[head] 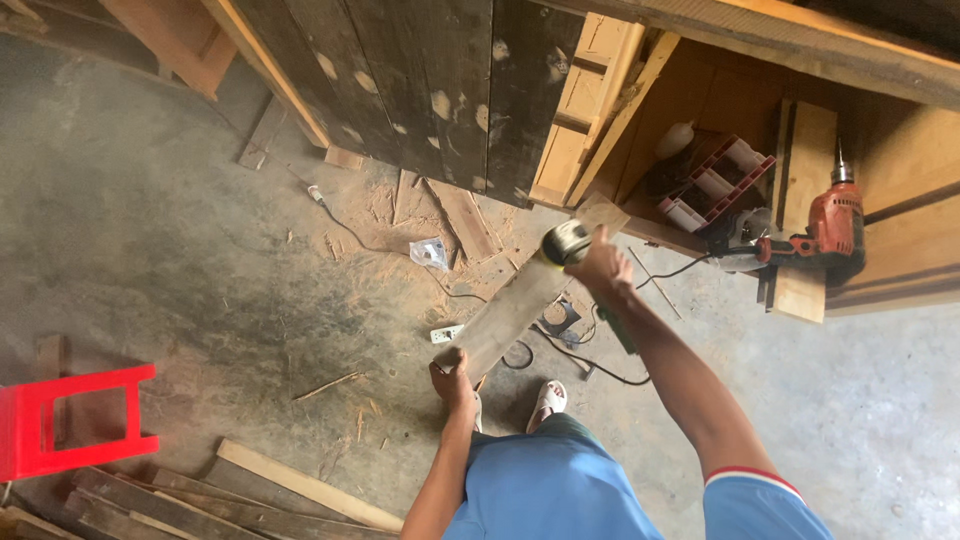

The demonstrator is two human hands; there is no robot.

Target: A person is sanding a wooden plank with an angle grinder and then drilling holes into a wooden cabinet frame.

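My left hand (453, 378) grips the near end of a long grey wooden plank (515, 308) that slants up and away to the right. Over the plank's far end, my right hand (600, 262) holds a hand-held power tool with a yellow-green body and a round head (563, 243); its black cord trails down to the floor. My feet in white sandals (547, 399) show below the plank.
A red power drill (828, 228) lies on a wooden shelf at the right, beside a red-and-white plastic rack (715, 184). Dark boards lean against the back. A red plastic stool (60, 420) and stacked planks (250, 488) sit at lower left. A white power strip (446, 333) and sawdust lie on the concrete floor.
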